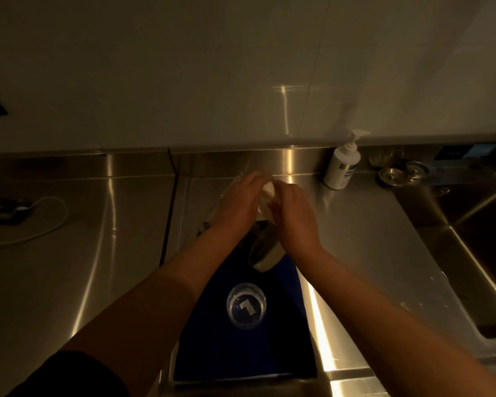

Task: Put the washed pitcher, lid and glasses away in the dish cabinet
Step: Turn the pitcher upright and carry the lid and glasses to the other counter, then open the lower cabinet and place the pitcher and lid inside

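On the steel counter, both my hands meet over the far end of a blue mat [209, 339]. My left hand [241, 199] curls round the top of a clear pitcher [265, 250], whose body shows dimly below the hands. My right hand [292, 216] pinches a white lid [268, 191] at the pitcher's mouth, between the two hands. A clear drinking glass [246, 306] stands upright on the mat, nearer me and apart from both hands. The light is dim and the hands hide most of the pitcher's top.
A white pump bottle [341, 164] stands at the backsplash to the right. Beyond it lie metal sink strainers [403, 173], and a steel sink [476, 253] opens at far right. A cable and power strip [9, 209] lie on the counter at left.
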`<state>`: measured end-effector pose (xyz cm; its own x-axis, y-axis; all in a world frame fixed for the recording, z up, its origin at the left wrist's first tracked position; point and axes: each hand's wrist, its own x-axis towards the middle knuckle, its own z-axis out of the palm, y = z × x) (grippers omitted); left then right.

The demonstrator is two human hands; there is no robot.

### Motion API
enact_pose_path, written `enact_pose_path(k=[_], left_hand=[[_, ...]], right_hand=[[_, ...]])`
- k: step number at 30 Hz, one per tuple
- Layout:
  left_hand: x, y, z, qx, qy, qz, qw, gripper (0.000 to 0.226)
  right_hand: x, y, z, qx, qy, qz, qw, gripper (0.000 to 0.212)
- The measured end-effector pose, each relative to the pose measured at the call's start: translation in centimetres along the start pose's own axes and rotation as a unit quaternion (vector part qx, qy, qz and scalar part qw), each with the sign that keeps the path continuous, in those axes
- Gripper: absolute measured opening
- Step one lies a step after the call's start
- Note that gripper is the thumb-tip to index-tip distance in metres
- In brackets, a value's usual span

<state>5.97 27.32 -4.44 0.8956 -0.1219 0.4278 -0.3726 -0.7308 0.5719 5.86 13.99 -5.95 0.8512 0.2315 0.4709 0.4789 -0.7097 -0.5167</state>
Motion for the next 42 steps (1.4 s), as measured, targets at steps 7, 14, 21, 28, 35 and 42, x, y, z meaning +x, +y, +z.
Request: enact_pose_path(k=[7, 14, 21, 28, 35, 42], left_hand=[[-0.9, -2.1, -0.4, 0.088, -0.071, 0.077, 0.991, 0.051], [-1.3, 0.1, 0.1, 0.032, -0.139, -0.001, 0.990, 0.068], [-3.7, 0.5, 0.9, 0.130, -0.154, 0.033, 0.979, 0.089], [-5.1, -0.1, 1.7, 0.327, -0.085, 0.097, 0.936, 0.058], [-6.2, 1.1, 2.3, 0.257, -0.076, 0.037, 0.963, 0.064], [-8.1, 2.1, 3.0, 0.240, -0.123, 0.053, 0.961, 0.059]], right_hand=[[-1.0, -1.0, 1.7, 0.118, -0.021, 0.086, 0.989, 0.038], [-2.5, -0.4, 0.7, 0.119, -0.009, 0.020, 0.993, 0.054], [-3.6, 0.5, 0.2, 0.043, -0.040, -0.047, 0.997, 0.062], [-6.2, 1.7, -0.1, -0.014, 0.009, -0.058, 0.998, 0.062], [-7.2, 3.4, -0.9, -0.063, -0.039, -0.121, 0.990, 0.082], [-9.2, 4.7, -2.1, -0.065, -0.080, -0.084, 0.991, 0.094]])
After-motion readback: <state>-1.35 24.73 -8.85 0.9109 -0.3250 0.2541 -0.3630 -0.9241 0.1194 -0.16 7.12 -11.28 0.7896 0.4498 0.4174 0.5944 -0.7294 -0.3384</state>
